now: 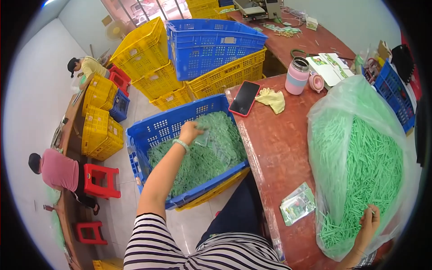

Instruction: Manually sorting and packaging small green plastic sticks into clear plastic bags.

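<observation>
My left hand point(190, 132) reaches over a blue plastic crate point(182, 116) heaped with small clear packets point(189, 168) of green contents. Just below its fingertips lies a flat packet point(202, 139); whether the fingers touch it is unclear. At the lower right, my right hand point(369, 217) pinches what looks like a thin green stick, over a large translucent plastic bag point(329, 131). Short green sticks point(374, 162) fill that bag, which rests on the red-brown table point(270, 152). Between bag and table edge, several printed packets point(297, 204) lie in a small overlapping pile.
On the table are a phone point(244, 98), a yellow glove point(272, 100) and an uncapped pink bottle point(297, 76). Stacked yellow crates point(152, 64) and a tilted blue crate point(216, 47) stand beyond. Two people work at the left bench point(69, 138), near red stools point(101, 180).
</observation>
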A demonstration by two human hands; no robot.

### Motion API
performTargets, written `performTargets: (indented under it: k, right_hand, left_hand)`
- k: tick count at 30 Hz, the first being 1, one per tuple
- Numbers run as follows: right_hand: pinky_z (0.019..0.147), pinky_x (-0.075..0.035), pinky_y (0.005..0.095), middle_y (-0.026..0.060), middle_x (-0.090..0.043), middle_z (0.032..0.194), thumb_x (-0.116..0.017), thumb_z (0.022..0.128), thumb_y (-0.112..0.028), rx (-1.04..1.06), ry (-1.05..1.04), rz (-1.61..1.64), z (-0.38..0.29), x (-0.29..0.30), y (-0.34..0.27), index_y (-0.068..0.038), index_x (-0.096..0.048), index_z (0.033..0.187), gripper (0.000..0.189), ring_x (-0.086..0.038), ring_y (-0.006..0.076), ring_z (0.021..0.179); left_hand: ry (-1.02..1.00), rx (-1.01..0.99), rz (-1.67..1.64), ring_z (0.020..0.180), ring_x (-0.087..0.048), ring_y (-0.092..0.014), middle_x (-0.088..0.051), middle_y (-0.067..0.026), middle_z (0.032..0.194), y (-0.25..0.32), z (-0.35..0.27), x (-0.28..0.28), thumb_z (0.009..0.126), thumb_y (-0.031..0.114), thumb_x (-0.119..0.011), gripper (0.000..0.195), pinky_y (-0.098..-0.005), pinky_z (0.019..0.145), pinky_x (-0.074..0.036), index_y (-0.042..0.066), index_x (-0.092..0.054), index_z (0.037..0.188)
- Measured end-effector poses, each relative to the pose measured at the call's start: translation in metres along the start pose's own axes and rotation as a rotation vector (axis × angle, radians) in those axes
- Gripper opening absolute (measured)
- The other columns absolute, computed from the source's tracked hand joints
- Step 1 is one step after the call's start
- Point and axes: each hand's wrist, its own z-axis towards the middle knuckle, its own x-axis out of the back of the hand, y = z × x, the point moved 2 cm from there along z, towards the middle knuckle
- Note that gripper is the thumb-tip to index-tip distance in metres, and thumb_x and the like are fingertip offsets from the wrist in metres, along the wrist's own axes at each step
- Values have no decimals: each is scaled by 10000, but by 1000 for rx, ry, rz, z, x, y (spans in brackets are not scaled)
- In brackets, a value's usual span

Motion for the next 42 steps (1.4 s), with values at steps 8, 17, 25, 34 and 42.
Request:
performTargets:
  k: [8,17,25,34,42]
  right_hand:
    - [519,-311,166,-67,-492,776,-589,930,-192,-170,186,-70,-3,39,51,-104,-600,1086,179,-409,12,627]
    - [577,-418,219,-11,-568,830,-625,899,-231,-173,300,-313,-34,45,7,-84,-616,1062,219,-501,79,656]
    - [577,-437,246,73,-652,810,-474,957,-131,25,105,-487,-43,11,-29,-36,-512,1054,141,-551,112,653]
    - [587,-437,319,105,-580,714,-718,769,-65,446,-75,-687,-31,-27,-25,2,-614,954,223,-554,210,626]
    - [739,-477,400,172,-539,917,-756,688,-86,395,-216,-788,-27,-62,-2,15,-601,1055,410,-572,343,848]
  left_hand:
    - [-126,178,348,890,-669,-309,-694,-165,927,-120,33,-52,612,227,-857,443,-387,816,-514,77,-719,1006]
    - [115,181,347,834,-622,-348,-650,-165,908,-197,48,-129,732,244,-752,291,-451,724,-502,43,-627,901]
    - [211,59,226,764,-611,-313,-608,-149,801,-163,83,-86,771,184,-717,309,-414,708,-473,3,-538,947]
    - [122,-551,-277,716,-583,-182,-589,-92,786,177,-91,-27,820,54,-657,109,-301,658,-473,8,-599,900]
    - [-247,-767,-209,729,-581,-267,-595,-114,812,278,-237,-77,753,214,-764,270,-368,649,-443,25,-619,880]
